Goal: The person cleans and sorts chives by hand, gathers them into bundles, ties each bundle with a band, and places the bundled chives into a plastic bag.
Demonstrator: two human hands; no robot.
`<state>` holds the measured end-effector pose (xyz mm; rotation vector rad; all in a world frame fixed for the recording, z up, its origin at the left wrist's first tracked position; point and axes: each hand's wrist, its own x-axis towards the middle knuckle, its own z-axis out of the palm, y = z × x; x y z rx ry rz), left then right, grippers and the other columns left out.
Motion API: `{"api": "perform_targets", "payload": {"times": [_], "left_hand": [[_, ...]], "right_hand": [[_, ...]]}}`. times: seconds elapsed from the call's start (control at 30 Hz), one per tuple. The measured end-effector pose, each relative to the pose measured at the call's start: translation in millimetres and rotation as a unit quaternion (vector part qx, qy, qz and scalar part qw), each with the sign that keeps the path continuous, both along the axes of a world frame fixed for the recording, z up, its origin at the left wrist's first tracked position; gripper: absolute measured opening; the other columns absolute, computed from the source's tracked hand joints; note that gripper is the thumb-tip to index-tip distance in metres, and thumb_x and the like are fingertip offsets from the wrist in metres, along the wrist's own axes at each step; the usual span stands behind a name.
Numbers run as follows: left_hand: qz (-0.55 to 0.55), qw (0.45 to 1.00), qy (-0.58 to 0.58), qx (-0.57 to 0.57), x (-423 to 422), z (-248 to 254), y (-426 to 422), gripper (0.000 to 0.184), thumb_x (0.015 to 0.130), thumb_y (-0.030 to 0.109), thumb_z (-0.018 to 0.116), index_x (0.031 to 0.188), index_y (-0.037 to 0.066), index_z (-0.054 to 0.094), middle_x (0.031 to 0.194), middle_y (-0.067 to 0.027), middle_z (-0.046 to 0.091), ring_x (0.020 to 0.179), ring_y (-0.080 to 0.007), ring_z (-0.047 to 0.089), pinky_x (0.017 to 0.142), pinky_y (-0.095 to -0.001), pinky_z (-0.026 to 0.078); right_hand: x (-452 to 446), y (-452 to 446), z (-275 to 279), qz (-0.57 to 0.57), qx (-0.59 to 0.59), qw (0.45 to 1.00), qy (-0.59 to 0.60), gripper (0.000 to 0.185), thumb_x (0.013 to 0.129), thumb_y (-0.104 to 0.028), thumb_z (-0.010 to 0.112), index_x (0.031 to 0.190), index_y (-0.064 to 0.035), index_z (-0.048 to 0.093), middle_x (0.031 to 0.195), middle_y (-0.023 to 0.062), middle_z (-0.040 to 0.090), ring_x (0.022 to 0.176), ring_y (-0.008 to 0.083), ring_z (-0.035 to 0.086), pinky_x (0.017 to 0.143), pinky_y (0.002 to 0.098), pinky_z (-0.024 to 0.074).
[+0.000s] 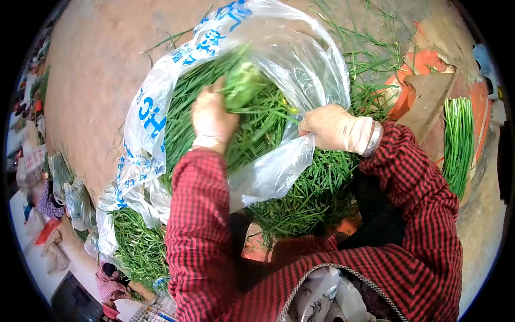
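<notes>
A clear plastic bag (300, 40) with blue printing stands with its mouth wide, holding long thin green leaves that look like garlic chives (196, 107). Inside the mouth, my left hand (214, 115), in a pale glove, is closed on a bunch of chives (245, 86). Motion blurs that bunch, and my thumb side presses against it. My right hand (338, 127), gloved too, pinches the bag's rim at the right, with its fingertips folded over the plastic.
More loose greens (316, 193) lie below the bag, and another heap (139, 247) is at lower left. A neat bundle of chives (458, 145) lies on cardboard (429, 102) at right. Scattered leaves (370, 59) are on the floor. Another person (112, 282) is at lower left.
</notes>
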<state>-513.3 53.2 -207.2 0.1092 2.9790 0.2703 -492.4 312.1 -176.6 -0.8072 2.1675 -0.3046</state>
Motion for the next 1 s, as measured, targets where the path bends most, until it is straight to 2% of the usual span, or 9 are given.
{"api": "perform_targets", "payload": {"times": [0.17,0.3,0.47,0.57,0.73,0.8,0.83,0.9,1.0], "left_hand": [[-0.058,0.997,-0.016,-0.056,26,-21,67,0.117,0.059,0.051,0.083,0.145,-0.003,0.025,0.145,-0.0186,0.037,0.136,-0.0321,0.035,0.113,-0.0499,0.024],[-0.044,0.981,-0.113,-0.149,16,-24,98,0.119,0.063,0.047,0.082,0.151,0.002,0.015,0.153,-0.021,0.026,0.142,-0.0316,0.026,0.115,-0.049,0.021],[-0.019,0.987,-0.06,-0.149,-17,-38,88,0.074,0.073,0.019,0.072,0.136,0.003,0.038,0.111,-0.0106,0.058,0.106,-0.0253,0.06,0.08,-0.0366,0.05],[0.002,0.989,-0.087,-0.116,-35,-33,82,0.046,0.075,0.016,0.069,0.117,0.004,0.053,0.112,-0.0139,0.062,0.101,-0.0256,0.065,0.08,-0.0355,0.053],[0.109,0.982,-0.125,0.086,-42,-9,31,0.058,0.071,0.032,0.073,0.122,0.011,0.058,0.104,-0.0175,0.069,0.098,-0.0339,0.066,0.086,-0.0388,0.052],[0.119,0.957,-0.064,0.256,-37,-1,-5,0.055,0.07,0.024,0.075,0.12,0.007,0.059,0.098,-0.0155,0.071,0.091,-0.0305,0.069,0.081,-0.035,0.053],[0.178,0.901,-0.071,0.389,-28,-1,-18,0.038,0.074,0.008,0.073,0.11,-0.002,0.065,0.093,-0.0079,0.071,0.081,-0.0156,0.065,0.076,-0.0289,0.051],[0.21,0.868,-0.086,0.443,-25,-2,-49,0.038,0.077,0.009,0.072,0.11,-0.006,0.064,0.095,-0.0082,0.071,0.082,-0.0178,0.066,0.076,-0.0288,0.051],[0.167,0.847,-0.007,0.504,-21,-12,-56,0.042,0.075,0.005,0.069,0.117,0.009,0.064,0.1,-0.0079,0.072,0.085,-0.022,0.067,0.081,-0.0307,0.052]], "right_hand": [[-7,-9,9,0.061,0.062,0.996,0.02,0.021,0.076,-0.02,0.066,0.096,-0.0142,0.071,0.087,0.0113,0.069,0.085,0.032,0.068,0.074,0.0427,0.0534],[5,-11,-7,0.137,0.138,0.981,0.011,0.023,0.076,-0.02,0.065,0.097,-0.0157,0.072,0.088,0.0102,0.07,0.085,0.0314,0.068,0.073,0.0434,0.054],[6,-6,2,0.106,0.107,0.989,-0.002,0.025,0.077,-0.019,0.064,0.101,-0.0163,0.071,0.09,0.0089,0.07,0.087,0.0315,0.068,0.076,0.0426,0.0538],[-2,-4,13,0.049,0.06,0.997,-0.003,0.024,0.08,-0.021,0.063,0.102,-0.0153,0.07,0.099,0.0093,0.068,0.093,0.0318,0.067,0.08,0.0425,0.0528],[-13,15,2,-0.087,-0.213,0.957,0.176,0.036,0.081,-0.031,0.065,0.11,-0.0092,0.066,0.112,0.015,0.064,0.109,0.0327,0.06,0.092,0.0412,0.0485],[-28,8,15,-0.173,-0.36,0.916,0.047,0.053,0.086,-0.043,0.063,0.121,-0.0032,0.058,0.124,0.0212,0.058,0.119,0.0329,0.054,0.1,0.0401,0.0433],[-31,1,23,-0.173,-0.362,0.915,0.047,0.053,0.086,-0.043,0.063,0.121,-0.0032,0.058,0.124,0.0212,0.058,0.119,0.0329,0.054,0.1,0.0401,0.0433],[-36,-19,38,-0.198,-0.324,0.901,-0.209,0.067,0.09,-0.049,0.059,0.136,-0.0026,0.047,0.136,0.0197,0.051,0.123,0.0323,0.052,0.106,0.0424,0.0392],[-35,-46,14,-0.165,-0.287,0.921,-0.208,0.08,0.089,-0.057,0.056,0.145,-0.0038,0.035,0.144,0.0202,0.043,0.132,0.0359,0.044,0.111,0.0452,0.033]]}}
